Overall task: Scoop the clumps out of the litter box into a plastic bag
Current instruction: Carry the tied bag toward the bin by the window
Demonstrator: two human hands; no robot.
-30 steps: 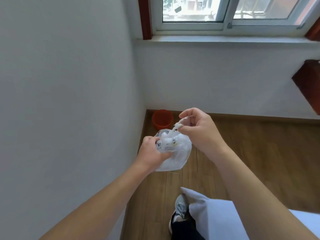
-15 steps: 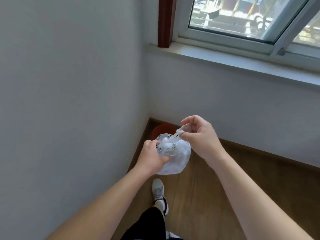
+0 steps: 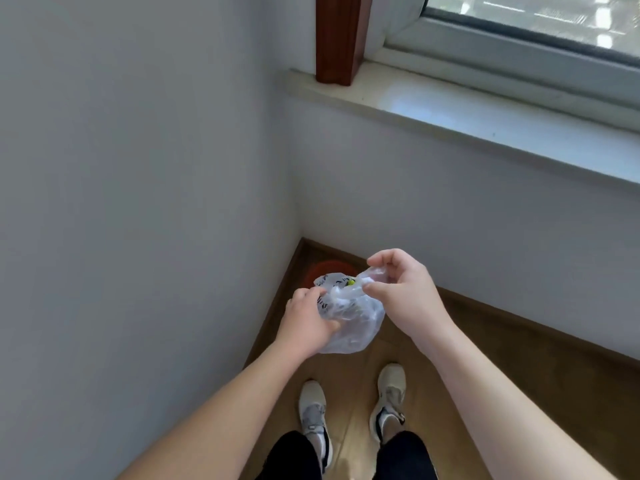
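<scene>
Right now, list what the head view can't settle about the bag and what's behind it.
- Plastic bag contents: crinkled film blurs them; only a green speck shows.
- Bag mouth, tied or open: bunched between left hand and right hand.
- Red container: mostly hidden behind the bag.
- Litter box: not in view.

Bright daylight from the window (image 3: 540, 19) glares on the sill (image 3: 450, 109); edges bend.

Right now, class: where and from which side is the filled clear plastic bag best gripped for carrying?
Grip the bunched neck of the clear plastic bag from above, where the right hand pinches it; the rounded, sagging belly below would hang steady.
</scene>
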